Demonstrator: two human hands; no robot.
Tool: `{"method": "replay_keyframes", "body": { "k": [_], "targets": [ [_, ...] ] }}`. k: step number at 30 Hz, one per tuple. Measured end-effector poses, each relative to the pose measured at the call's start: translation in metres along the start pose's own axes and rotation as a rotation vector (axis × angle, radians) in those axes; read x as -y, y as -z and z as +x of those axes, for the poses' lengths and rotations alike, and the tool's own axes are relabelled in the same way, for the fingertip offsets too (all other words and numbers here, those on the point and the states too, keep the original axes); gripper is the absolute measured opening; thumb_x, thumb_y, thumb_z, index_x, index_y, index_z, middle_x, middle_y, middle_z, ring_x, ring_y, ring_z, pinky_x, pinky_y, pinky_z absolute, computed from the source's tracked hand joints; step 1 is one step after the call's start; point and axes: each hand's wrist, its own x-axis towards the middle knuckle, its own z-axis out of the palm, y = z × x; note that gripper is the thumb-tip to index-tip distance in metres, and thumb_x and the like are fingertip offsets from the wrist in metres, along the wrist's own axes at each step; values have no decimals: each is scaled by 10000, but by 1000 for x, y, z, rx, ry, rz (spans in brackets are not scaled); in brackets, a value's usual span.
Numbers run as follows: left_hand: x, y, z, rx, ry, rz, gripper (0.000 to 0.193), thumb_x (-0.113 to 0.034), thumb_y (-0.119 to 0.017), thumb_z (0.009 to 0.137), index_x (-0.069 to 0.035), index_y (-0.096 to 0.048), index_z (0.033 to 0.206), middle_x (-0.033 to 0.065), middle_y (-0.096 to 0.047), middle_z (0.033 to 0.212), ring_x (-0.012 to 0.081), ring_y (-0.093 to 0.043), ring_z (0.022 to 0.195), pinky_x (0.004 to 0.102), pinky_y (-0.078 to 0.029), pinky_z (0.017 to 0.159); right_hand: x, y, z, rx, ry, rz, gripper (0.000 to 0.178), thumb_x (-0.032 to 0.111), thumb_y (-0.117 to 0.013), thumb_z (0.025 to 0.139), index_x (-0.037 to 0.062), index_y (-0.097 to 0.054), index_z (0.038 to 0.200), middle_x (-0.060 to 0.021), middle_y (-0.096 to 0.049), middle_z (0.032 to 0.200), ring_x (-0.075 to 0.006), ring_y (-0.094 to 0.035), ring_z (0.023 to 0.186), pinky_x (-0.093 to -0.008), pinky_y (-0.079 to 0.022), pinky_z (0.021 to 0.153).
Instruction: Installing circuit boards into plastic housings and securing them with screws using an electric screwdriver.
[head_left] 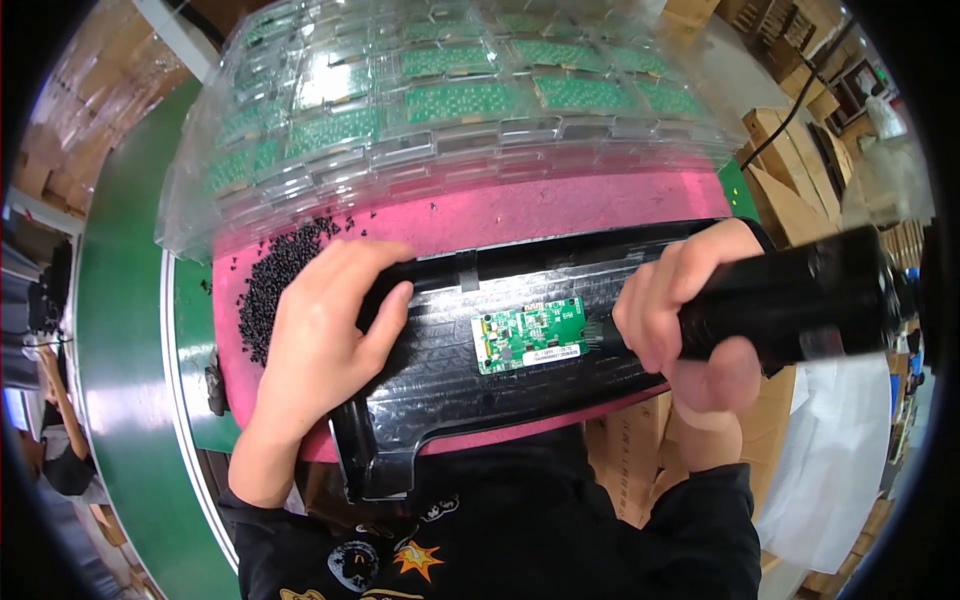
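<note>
A long black plastic housing [470, 410] lies across in front of me, its hollow side up. In its middle sits a green circuit board [535, 335] with a white label strip along its near edge. My left hand [330, 325] grips the housing's left end, thumb over the inside and index finger along the far rim; the other fingers are partly hidden. My right hand [685, 310] is wrapped around a thick black electric screwdriver [790, 300]. The tool is held tilted, with its tip end pointing at the board's right edge; the tip itself is hard to make out.
Small black screws [275, 285] lie in a pile beside my left hand on the pink mat [570, 205]. Stacked clear plastic trays [430, 140] holding green boards fill the far side. A green surface [125, 330] runs along the left; cardboard boxes [625, 460] stand below and right.
</note>
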Motion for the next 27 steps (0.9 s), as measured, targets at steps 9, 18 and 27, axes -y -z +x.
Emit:
{"method": "replay_keyframes", "body": {
  "k": [9,18,27],
  "targets": [
    [-7,2,-4,22,-8,40,232,-60,-688,831,-13,-644,1055,142,-628,934,349,-605,892,420,-502,789,-12,20,7,334,-70,321,306,3,-722,760,0,-545,1009,-43,-587,776,-77,-544,630,-235,-456,583],
    [-8,-4,1,23,-14,22,212,-64,-707,816,-22,-647,1014,139,-580,873,348,-591,845,412,-491,739,-4,23,8,164,-151,149,335,263,-721,872,11,-548,1008,-45,-540,636,-112,-493,499,-275,-417,478],
    [-19,-7,-8,182,-61,123,120,-60,-700,816,-3,-620,884,173,-615,823,381,-593,784,467,-470,681,1,65,29,-472,-310,352,265,133,-681,924,37,-554,1136,-74,-620,1045,-207,-631,971,-503,-565,806]
  ]
}}
